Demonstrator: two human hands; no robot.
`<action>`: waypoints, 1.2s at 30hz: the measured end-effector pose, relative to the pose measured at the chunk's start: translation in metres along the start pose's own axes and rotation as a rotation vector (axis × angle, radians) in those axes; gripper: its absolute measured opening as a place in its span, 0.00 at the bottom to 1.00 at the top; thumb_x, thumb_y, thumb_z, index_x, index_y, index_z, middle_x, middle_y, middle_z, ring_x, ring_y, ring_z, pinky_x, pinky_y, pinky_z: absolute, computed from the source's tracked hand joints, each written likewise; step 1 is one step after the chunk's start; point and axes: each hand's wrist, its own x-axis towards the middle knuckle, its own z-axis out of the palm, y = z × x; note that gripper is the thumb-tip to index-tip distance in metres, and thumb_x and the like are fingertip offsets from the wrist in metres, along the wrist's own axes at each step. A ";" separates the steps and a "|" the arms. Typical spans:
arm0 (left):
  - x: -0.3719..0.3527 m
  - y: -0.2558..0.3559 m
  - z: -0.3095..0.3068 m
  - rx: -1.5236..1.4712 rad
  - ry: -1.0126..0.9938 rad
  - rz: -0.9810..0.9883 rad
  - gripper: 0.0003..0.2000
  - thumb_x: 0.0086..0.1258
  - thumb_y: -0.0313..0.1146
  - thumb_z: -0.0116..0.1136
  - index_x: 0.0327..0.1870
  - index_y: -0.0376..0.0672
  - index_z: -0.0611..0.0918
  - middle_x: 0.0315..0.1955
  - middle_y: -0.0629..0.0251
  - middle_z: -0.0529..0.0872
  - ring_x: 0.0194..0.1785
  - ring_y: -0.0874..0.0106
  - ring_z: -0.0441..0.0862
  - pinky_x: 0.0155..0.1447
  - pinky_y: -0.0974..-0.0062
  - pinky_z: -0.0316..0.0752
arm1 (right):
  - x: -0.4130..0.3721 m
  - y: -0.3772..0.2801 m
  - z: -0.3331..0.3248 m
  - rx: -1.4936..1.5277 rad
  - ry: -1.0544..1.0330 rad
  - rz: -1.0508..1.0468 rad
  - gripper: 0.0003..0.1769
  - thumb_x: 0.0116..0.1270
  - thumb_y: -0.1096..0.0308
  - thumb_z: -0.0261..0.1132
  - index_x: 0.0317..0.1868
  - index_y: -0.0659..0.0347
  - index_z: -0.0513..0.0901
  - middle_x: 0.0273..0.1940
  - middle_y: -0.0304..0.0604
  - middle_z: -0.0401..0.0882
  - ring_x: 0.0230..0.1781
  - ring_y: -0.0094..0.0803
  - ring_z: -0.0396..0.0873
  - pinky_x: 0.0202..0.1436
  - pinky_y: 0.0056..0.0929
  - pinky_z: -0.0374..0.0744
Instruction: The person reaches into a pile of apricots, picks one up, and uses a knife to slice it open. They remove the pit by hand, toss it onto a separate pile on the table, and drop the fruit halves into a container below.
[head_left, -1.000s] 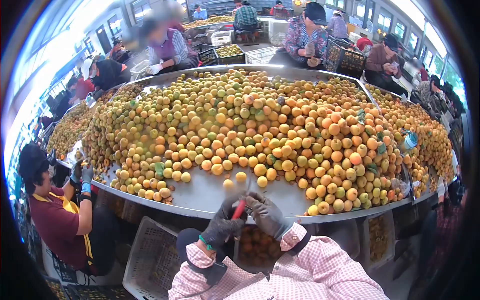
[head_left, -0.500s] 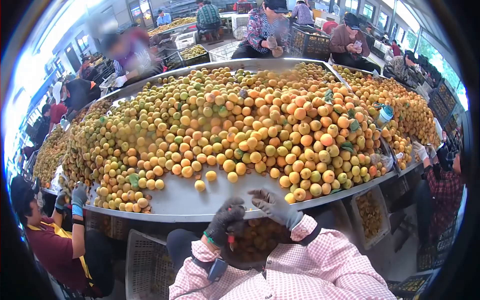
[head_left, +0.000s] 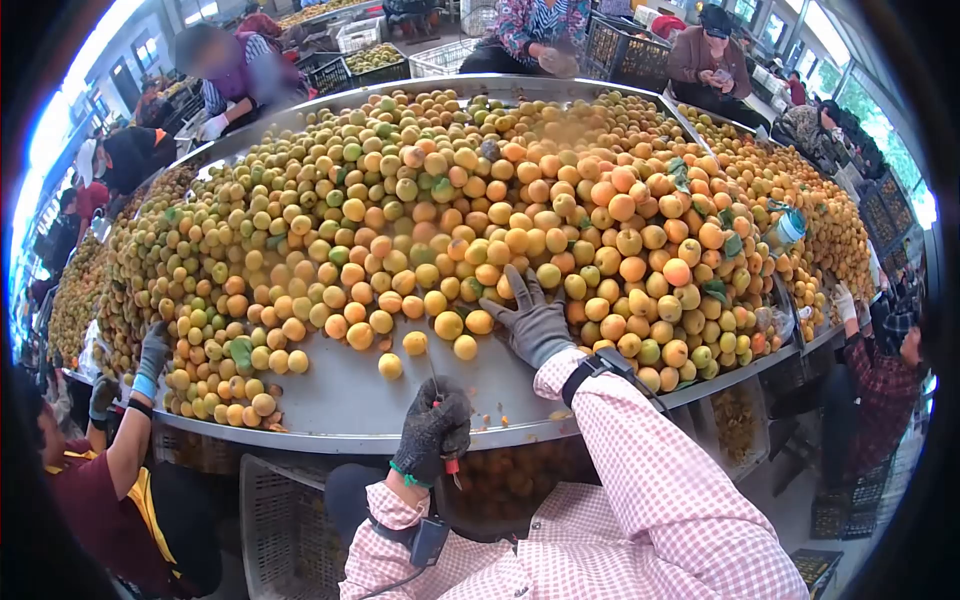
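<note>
My left hand [head_left: 436, 430], in a dark glove, is closed around a small red-handled knife [head_left: 452, 466]. Its thin blade rises above the fist near the table's front edge. In a grey glove, my right hand [head_left: 535, 318] reaches forward with fingers spread, against the front of a big heap of apricots [head_left: 400, 210]. Nothing shows gripped in it. Close to those fingers lie a few loose apricots, one [head_left: 465, 347] on the bare metal of the table [head_left: 340, 395]. Small orange bits lie by the front rim.
Apricots fill a container [head_left: 520, 478] below the table edge. A plastic crate [head_left: 270, 530] stands at lower left. One co-worker [head_left: 110, 480] reaches in from the left, another [head_left: 880, 390] sits at right. More people sit along the far side. A blue-white container [head_left: 788, 228] rests among the fruit.
My right hand has stretched forward from the table edge to the apricots. My left hand has shifted slightly left, with the blade now showing upward. The view has tilted down a little.
</note>
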 end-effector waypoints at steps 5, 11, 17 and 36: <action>-0.001 0.001 0.003 -0.008 -0.008 0.066 0.10 0.67 0.30 0.59 0.45 0.46 0.74 0.21 0.68 0.75 0.12 0.79 0.65 0.15 0.82 0.59 | 0.010 0.015 0.007 0.062 0.081 -0.128 0.27 0.59 0.61 0.62 0.60 0.23 0.76 0.77 0.41 0.39 0.78 0.43 0.40 0.70 0.67 0.48; -0.007 0.002 -0.005 0.037 0.073 0.115 0.09 0.67 0.31 0.60 0.45 0.47 0.74 0.21 0.69 0.75 0.13 0.79 0.66 0.15 0.82 0.59 | -0.005 0.001 -0.063 0.102 -0.209 0.100 0.24 0.57 0.59 0.65 0.57 0.32 0.78 0.72 0.40 0.58 0.73 0.44 0.51 0.69 0.64 0.51; 0.003 -0.002 -0.004 -0.064 0.053 0.101 0.09 0.68 0.32 0.59 0.46 0.47 0.74 0.22 0.70 0.75 0.14 0.80 0.66 0.15 0.83 0.59 | -0.019 -0.018 -0.023 0.195 0.007 -0.221 0.20 0.63 0.59 0.60 0.56 0.37 0.77 0.46 0.38 0.79 0.47 0.39 0.78 0.54 0.46 0.69; 0.008 -0.011 0.004 0.143 0.058 0.097 0.12 0.68 0.31 0.57 0.49 0.46 0.71 0.26 0.70 0.75 0.16 0.81 0.66 0.17 0.84 0.60 | -0.050 -0.028 -0.039 0.430 -0.324 -0.213 0.25 0.62 0.68 0.59 0.61 0.49 0.72 0.55 0.47 0.75 0.57 0.46 0.74 0.60 0.40 0.72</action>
